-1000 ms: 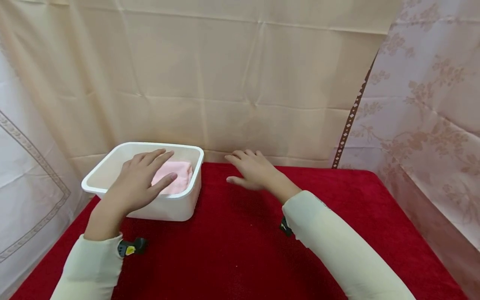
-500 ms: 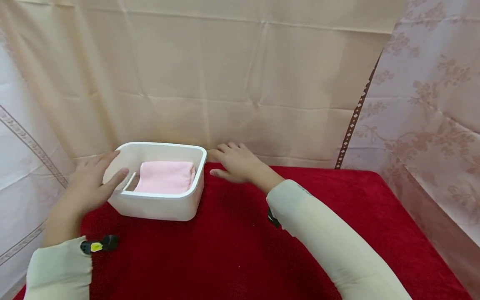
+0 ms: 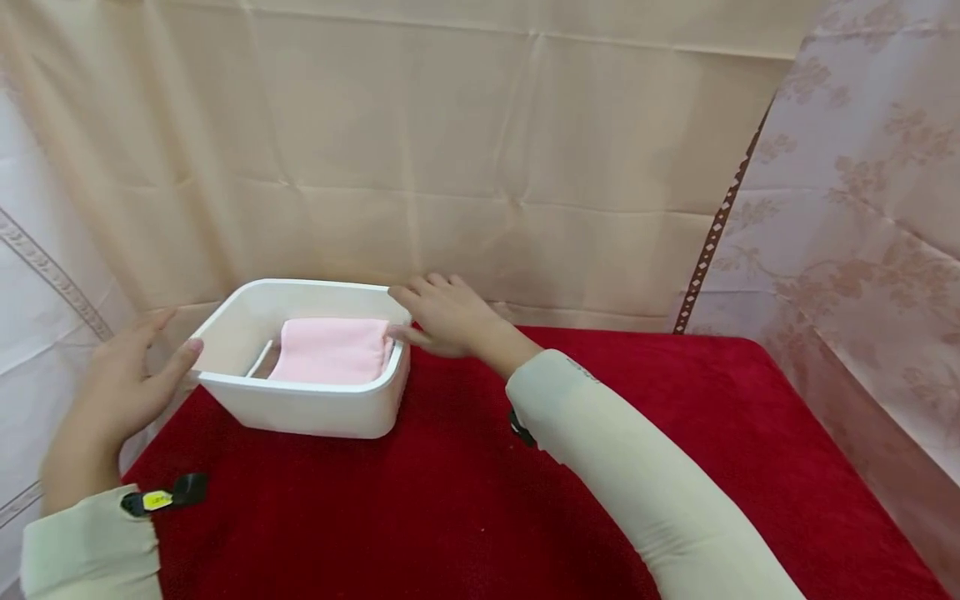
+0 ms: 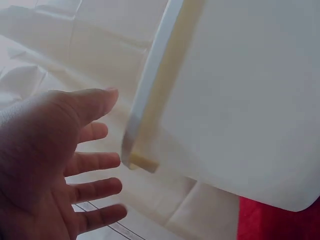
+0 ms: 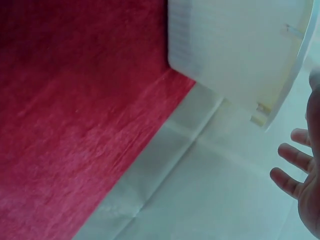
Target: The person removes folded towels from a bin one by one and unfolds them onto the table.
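A white plastic bin [image 3: 315,412] stands at the back left of the red-covered table. Inside it lies a folded pink towel [image 3: 330,350], toward the bin's right side, with a thin white divider edge [image 3: 260,358] to its left. My left hand [image 3: 123,387] is beside the bin's left end, fingers spread and straight; in the left wrist view its fingertips are near the rim [image 4: 147,85]. At the bin's right end my right hand [image 3: 446,317] reaches in, fingers extended, thumb and fingertips overlapping the right rim in the head view. Neither hand grips anything.
The red cloth [image 3: 480,492] covers the table. A beige curtain [image 3: 465,150] hangs right behind the bin, with patterned curtains [image 3: 885,183] on the right and white cloth [image 3: 37,333] on the left. Both wrists carry small black cameras [image 3: 168,497].
My left hand has moved left, from over the bin to beyond its left end, uncovering the towel. My right hand has moved left up to the bin's right rim.
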Action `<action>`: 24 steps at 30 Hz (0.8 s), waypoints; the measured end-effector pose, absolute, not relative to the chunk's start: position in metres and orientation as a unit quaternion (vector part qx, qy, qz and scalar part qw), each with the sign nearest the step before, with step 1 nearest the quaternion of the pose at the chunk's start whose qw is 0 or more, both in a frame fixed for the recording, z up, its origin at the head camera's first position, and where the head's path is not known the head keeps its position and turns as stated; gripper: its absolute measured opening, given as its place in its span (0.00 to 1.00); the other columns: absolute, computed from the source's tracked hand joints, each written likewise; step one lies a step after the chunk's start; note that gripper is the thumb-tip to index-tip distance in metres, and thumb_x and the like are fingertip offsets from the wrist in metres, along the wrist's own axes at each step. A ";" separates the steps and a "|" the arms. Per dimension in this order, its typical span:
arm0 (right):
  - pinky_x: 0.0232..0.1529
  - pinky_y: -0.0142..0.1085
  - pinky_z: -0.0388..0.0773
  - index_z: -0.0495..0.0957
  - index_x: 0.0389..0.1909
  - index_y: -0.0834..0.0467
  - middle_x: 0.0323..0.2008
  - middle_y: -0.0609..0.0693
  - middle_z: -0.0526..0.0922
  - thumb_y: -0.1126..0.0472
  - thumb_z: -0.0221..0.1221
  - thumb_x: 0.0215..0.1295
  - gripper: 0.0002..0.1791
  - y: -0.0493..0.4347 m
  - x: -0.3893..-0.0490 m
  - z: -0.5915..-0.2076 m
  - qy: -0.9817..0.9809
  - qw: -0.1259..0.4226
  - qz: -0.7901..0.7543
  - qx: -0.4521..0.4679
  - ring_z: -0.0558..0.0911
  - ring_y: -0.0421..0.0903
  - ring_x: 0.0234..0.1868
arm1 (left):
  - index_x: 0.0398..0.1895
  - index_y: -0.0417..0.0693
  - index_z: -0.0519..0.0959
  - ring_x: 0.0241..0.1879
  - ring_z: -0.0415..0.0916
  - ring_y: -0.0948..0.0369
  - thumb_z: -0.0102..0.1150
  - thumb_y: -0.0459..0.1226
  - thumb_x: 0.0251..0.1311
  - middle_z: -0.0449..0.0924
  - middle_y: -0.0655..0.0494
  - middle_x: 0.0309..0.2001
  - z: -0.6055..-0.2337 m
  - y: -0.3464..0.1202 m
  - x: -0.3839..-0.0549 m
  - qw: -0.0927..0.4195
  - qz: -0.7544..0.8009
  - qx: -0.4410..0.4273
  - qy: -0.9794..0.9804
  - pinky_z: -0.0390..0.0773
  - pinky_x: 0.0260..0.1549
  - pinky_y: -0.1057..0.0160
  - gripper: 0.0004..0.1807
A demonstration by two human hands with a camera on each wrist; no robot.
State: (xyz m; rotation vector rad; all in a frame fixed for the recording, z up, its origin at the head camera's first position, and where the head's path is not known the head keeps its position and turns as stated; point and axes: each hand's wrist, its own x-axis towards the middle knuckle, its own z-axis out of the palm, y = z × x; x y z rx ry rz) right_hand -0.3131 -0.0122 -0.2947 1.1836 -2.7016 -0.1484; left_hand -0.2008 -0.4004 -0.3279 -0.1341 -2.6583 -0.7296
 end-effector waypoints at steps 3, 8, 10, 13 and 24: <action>0.70 0.51 0.64 0.59 0.78 0.48 0.73 0.48 0.66 0.31 0.42 0.76 0.38 -0.018 -0.314 -0.293 -0.909 0.097 -0.047 0.403 0.65 0.52 0.72 | 0.79 0.37 0.54 0.58 0.65 0.24 0.49 0.48 0.76 0.62 0.21 0.67 -0.330 -0.401 -0.201 0.162 -0.304 -0.010 -0.939 0.78 0.42 0.35 0.37; 0.68 0.52 0.65 0.60 0.77 0.48 0.73 0.48 0.66 0.33 0.44 0.77 0.36 -0.026 -0.314 -0.290 -0.906 0.101 -0.046 0.409 0.65 0.52 0.72 | 0.78 0.38 0.59 0.47 0.79 0.57 0.50 0.47 0.75 0.76 0.40 0.61 -0.336 -0.399 -0.204 0.172 -0.400 0.046 -0.899 0.75 0.28 0.76 0.34; 0.68 0.52 0.66 0.60 0.77 0.48 0.73 0.48 0.67 0.35 0.45 0.77 0.35 -0.030 -0.314 -0.288 -0.904 0.102 -0.045 0.412 0.65 0.53 0.72 | 0.73 0.42 0.68 0.38 0.78 0.72 0.52 0.43 0.75 0.81 0.56 0.51 -0.339 -0.398 -0.205 0.185 -0.458 0.055 -0.868 0.77 0.28 0.79 0.27; 0.68 0.52 0.66 0.61 0.77 0.49 0.71 0.49 0.68 0.38 0.48 0.77 0.33 -0.037 -0.314 -0.287 -0.902 0.102 -0.044 0.418 0.66 0.54 0.72 | 0.56 0.53 0.80 0.30 0.80 0.76 0.53 0.36 0.74 0.79 0.75 0.39 -0.342 -0.400 -0.207 0.185 -0.586 0.051 -0.788 0.80 0.29 0.77 0.13; 0.65 0.49 0.69 0.66 0.74 0.49 0.67 0.48 0.72 0.40 0.52 0.76 0.31 -0.069 -0.312 -0.293 -0.896 0.092 -0.036 0.434 0.68 0.50 0.70 | 0.41 0.39 0.89 0.34 0.86 0.60 0.47 0.18 0.69 0.89 0.53 0.39 -0.362 -0.408 -0.206 0.121 -0.847 -0.012 -0.517 0.85 0.34 0.67 0.20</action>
